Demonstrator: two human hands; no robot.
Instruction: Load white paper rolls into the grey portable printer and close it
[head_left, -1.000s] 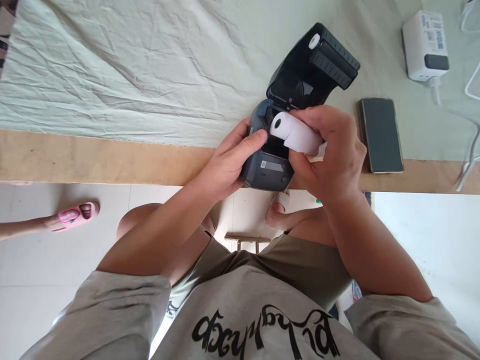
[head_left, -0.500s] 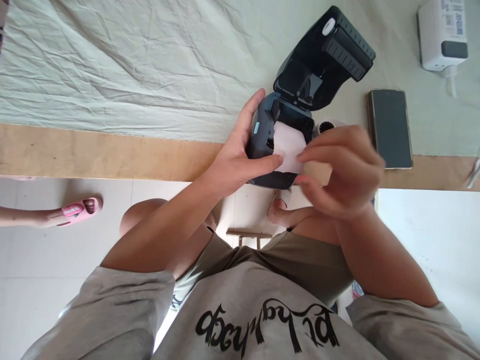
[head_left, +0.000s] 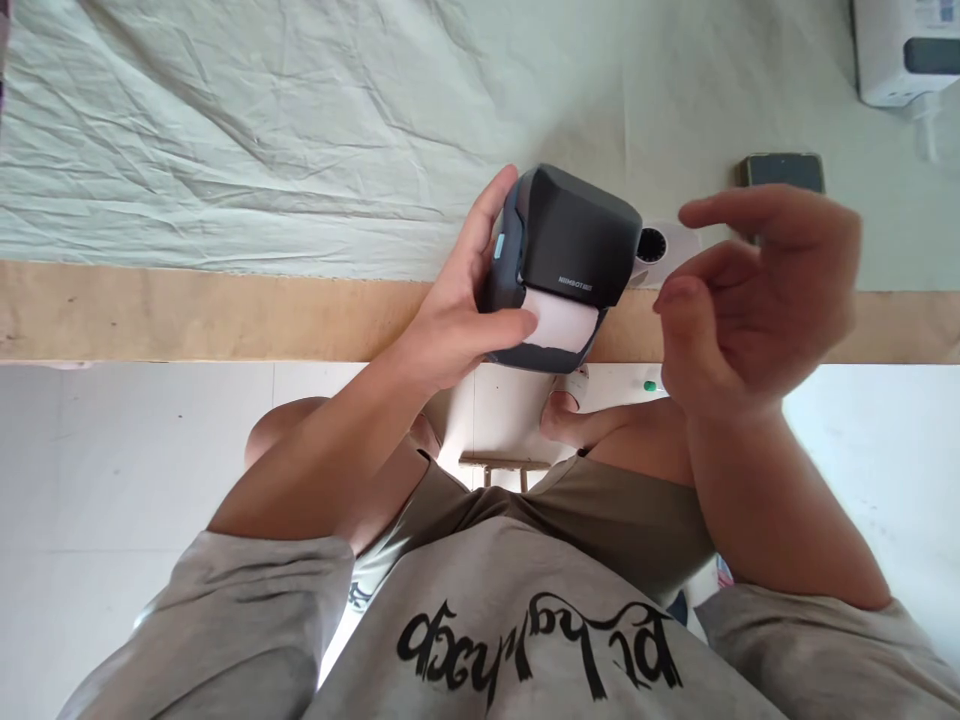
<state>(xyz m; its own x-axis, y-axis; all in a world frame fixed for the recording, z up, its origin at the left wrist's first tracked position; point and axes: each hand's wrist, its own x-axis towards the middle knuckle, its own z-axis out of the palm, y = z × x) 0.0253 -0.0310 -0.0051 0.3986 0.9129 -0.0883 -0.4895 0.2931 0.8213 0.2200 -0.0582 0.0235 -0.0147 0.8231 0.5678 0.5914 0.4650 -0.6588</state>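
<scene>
The left hand [head_left: 457, 320] grips the dark printer [head_left: 566, 265] at the table [head_left: 187, 310] edge, thumb on the white paper [head_left: 562, 320] under its lid, seemingly closed, while the right hand [head_left: 750, 300] hovers just beside, fingers spread, holding nothing.

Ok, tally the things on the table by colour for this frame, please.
Dark grey: 1, the label printer, lid shut, held by the left hand.
Black: 1, the phone, partly hidden by the right hand.
White: 3, the paper sticking out of the printer, the charger, and a small round-dialled item.
Total: 5.
</scene>
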